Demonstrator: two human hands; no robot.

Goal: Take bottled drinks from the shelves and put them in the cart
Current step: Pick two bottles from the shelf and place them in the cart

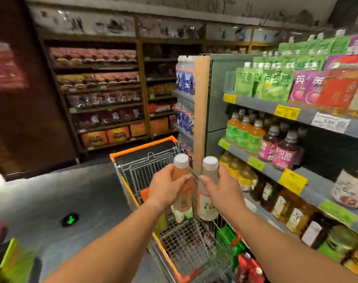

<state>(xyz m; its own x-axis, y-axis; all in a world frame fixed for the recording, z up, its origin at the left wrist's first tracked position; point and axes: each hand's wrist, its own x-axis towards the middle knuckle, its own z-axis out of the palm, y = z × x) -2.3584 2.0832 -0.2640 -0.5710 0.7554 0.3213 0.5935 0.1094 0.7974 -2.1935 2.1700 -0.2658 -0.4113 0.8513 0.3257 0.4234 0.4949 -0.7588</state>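
Note:
My left hand (167,185) grips an upright peach-coloured bottle (181,201) with a white cap. My right hand (219,186) grips a pale clear bottle (207,203) with a white cap and a pink-edged label. Both bottles are held side by side above the wire shopping cart (145,149), which has an orange rim. The cart's basket (186,240) holds green and red packs near its right and near end. Drink shelves (276,174) with orange, dark and amber bottles run along the right.
A tan shelf-end post (201,111) stands just behind the bottles. Blue-labelled water bottles (185,78) sit on shelves beyond it. Wooden shelves of packaged snacks (104,94) line the far wall. The grey floor (51,197) on the left carries a green arrow mark (69,219).

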